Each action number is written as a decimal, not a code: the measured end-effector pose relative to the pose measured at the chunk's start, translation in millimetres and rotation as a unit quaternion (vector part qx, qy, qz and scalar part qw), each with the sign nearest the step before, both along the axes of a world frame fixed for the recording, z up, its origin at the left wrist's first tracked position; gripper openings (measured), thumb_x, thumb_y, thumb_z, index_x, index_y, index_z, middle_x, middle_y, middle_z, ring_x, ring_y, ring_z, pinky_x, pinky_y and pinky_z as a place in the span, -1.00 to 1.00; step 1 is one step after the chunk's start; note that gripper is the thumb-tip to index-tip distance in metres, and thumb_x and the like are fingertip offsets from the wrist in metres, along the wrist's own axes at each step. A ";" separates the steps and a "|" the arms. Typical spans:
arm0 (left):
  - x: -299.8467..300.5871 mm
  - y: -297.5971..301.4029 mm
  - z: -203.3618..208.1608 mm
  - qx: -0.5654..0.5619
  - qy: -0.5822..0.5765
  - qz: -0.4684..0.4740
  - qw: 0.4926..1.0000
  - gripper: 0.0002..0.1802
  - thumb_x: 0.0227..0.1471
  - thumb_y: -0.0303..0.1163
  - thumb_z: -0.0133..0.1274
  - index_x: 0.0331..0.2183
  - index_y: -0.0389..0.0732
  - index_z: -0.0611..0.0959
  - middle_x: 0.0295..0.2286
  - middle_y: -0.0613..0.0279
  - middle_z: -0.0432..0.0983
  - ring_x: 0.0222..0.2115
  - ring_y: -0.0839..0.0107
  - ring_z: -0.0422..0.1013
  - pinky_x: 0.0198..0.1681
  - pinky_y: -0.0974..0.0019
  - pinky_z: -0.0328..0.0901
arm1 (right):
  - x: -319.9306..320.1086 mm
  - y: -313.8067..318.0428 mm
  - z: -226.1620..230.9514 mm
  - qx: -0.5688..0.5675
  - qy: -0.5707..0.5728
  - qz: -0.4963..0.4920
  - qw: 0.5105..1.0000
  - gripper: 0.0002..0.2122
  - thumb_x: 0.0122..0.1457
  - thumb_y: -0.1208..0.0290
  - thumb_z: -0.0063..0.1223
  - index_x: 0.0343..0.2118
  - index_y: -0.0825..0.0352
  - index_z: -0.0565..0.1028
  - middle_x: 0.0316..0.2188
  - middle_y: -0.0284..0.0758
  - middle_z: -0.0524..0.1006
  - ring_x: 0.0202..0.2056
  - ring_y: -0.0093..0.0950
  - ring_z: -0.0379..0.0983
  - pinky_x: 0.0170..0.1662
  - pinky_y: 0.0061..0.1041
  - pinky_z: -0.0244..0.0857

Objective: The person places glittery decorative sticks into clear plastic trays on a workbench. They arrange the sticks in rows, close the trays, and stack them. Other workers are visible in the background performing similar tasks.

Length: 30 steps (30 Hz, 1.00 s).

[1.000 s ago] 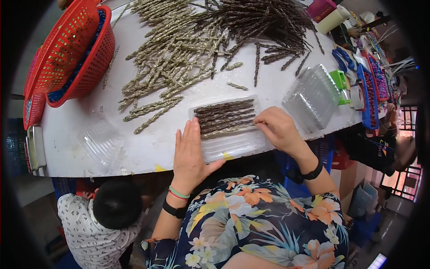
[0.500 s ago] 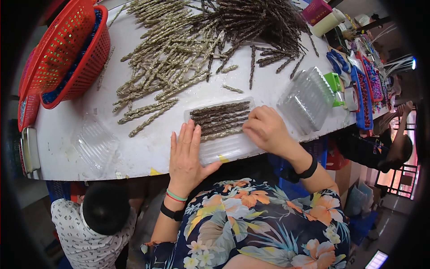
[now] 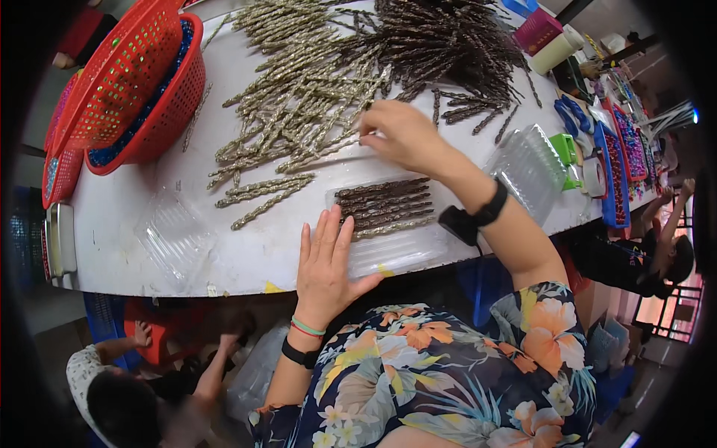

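Observation:
My left hand point(image 3: 325, 261) lies with its fingers stretched out at the left end of a clear ribbed plastic tray point(image 3: 396, 255). In the tray, several dark brown twisted glittery sticks point(image 3: 382, 200) lie side by side, with a gold twisted stick point(image 3: 392, 228) along their near side. Beyond the tray, my right hand point(image 3: 403, 136) is closed, fingers curled, at the near right edge of a heap of gold twisted sticks point(image 3: 287, 97). One gold stick's end meets its fingertips; whether they grip it is hard to see. A heap of dark twisted sticks point(image 3: 452, 56) lies behind.
Red baskets point(image 3: 179, 101) stand at the left, beside a clear ribbed lid point(image 3: 173, 235). Stacked clear trays point(image 3: 526, 168) sit right, near a green tape dispenser point(image 3: 565, 153) and a blue tray of beads point(image 3: 611, 179). Co-workers point(image 3: 123, 411) are at lower left and far right point(image 3: 635, 254).
My right hand has left the tray's right end and moved up and left to the gold heap. My left hand stays at the tray. The lower-left co-worker has shifted, arms now showing.

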<state>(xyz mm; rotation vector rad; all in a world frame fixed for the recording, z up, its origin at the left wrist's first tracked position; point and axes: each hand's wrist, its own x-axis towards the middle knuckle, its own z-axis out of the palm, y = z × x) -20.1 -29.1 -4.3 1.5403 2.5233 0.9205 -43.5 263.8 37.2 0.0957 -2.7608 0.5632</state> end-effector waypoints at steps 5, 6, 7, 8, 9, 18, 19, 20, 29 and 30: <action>0.0 -4.0 -0.9 0.038 -0.062 0.001 0.997 0.25 -0.24 -0.06 0.51 0.34 -0.30 0.19 0.37 -0.14 0.13 0.38 -0.10 0.10 0.45 -0.23 -0.16 | 90.0 6.2 53.0 -0.057 -0.021 -0.081 0.995 -0.93 0.09 0.50 0.26 -0.40 0.32 0.56 -0.42 -0.26 0.55 -0.29 -0.23 0.52 -0.19 -0.31 0.38; 0.0 -4.4 -1.3 0.043 -0.071 -0.001 0.997 0.26 -0.25 -0.08 0.51 0.34 -0.29 0.18 0.36 -0.15 0.13 0.38 -0.11 0.10 0.45 -0.23 -0.16 | 112.8 6.0 61.7 -0.095 -0.065 -0.094 0.989 -0.92 0.09 0.51 0.27 -0.40 0.33 0.56 -0.43 -0.26 0.55 -0.31 -0.23 0.51 -0.19 -0.30 0.37; -1.0 -3.7 -0.6 0.046 -0.078 -0.005 0.996 0.27 -0.26 -0.09 0.52 0.34 -0.29 0.16 0.36 -0.15 0.13 0.38 -0.11 0.09 0.45 -0.23 -0.17 | 132.0 4.6 66.5 -0.133 -0.106 -0.109 0.979 -0.92 0.08 0.52 0.28 -0.40 0.34 0.56 -0.43 -0.27 0.54 -0.32 -0.23 0.50 -0.20 -0.29 0.36; -1.2 -3.8 -0.3 0.045 -0.080 -0.004 0.996 0.27 -0.26 -0.09 0.52 0.34 -0.28 0.17 0.36 -0.15 0.13 0.38 -0.11 0.09 0.45 -0.23 -0.17 | 145.5 -0.6 64.9 -0.140 -0.115 -0.095 0.979 -0.91 0.07 0.52 0.28 -0.40 0.34 0.57 -0.43 -0.27 0.53 -0.32 -0.23 0.49 -0.19 -0.29 0.36; -0.9 -4.3 0.1 0.044 -0.083 -0.004 0.996 0.27 -0.27 -0.10 0.53 0.34 -0.28 0.17 0.36 -0.15 0.13 0.38 -0.12 0.08 0.45 -0.23 -0.17 | 157.3 -6.1 61.6 -0.148 -0.124 -0.081 0.978 -0.91 0.07 0.51 0.29 -0.41 0.34 0.57 -0.44 -0.28 0.53 -0.32 -0.23 0.49 -0.19 -0.28 0.35; -2.3 -1.3 3.5 0.018 -0.067 -0.004 0.998 0.21 -0.24 -0.05 0.52 0.31 -0.30 0.24 0.35 -0.16 0.15 0.38 -0.09 0.10 0.44 -0.21 -0.11 | 159.8 -39.6 10.6 -0.071 -0.108 -0.054 0.990 -0.90 0.02 0.49 0.31 -0.40 0.22 0.59 -0.37 -0.38 0.46 -0.25 -0.33 0.39 -0.14 -0.31 0.19; -2.4 -1.3 2.7 0.020 -0.066 -0.003 0.998 0.20 -0.25 -0.05 0.52 0.30 -0.29 0.25 0.35 -0.16 0.15 0.38 -0.09 0.10 0.44 -0.21 -0.11 | 159.5 -42.0 9.0 -0.056 -0.114 -0.057 0.990 -0.90 0.02 0.48 0.32 -0.40 0.22 0.59 -0.38 -0.39 0.46 -0.25 -0.33 0.39 -0.13 -0.31 0.19; -1.4 -1.6 2.3 0.020 -0.068 -0.002 0.997 0.20 -0.24 -0.05 0.52 0.30 -0.29 0.26 0.35 -0.16 0.15 0.38 -0.09 0.10 0.44 -0.21 -0.11 | 160.2 -45.2 8.2 -0.042 -0.120 -0.059 0.990 -0.91 0.02 0.47 0.32 -0.40 0.22 0.60 -0.39 -0.40 0.46 -0.25 -0.33 0.39 -0.13 -0.31 0.19; -0.9 -2.2 -1.6 0.028 -0.048 -0.001 0.998 0.15 -0.21 -0.01 0.49 0.29 -0.27 0.30 0.35 -0.16 0.15 0.38 -0.09 0.10 0.43 -0.21 -0.07 | 80.6 -25.7 24.4 -0.036 -0.054 -0.013 0.998 -0.94 0.16 0.47 0.19 -0.31 0.26 0.63 -0.40 -0.24 0.49 -0.34 -0.23 0.54 -0.26 -0.21 0.42; -1.0 -2.6 -2.1 0.023 -0.048 0.000 0.999 0.16 -0.23 -0.02 0.50 0.29 -0.27 0.29 0.36 -0.16 0.14 0.38 -0.10 0.10 0.43 -0.22 -0.08 | 59.0 -24.3 20.1 -0.053 -0.031 -0.017 0.998 -0.92 0.18 0.49 0.16 -0.28 0.26 0.62 -0.38 -0.23 0.50 -0.31 -0.21 0.55 -0.23 -0.20 0.43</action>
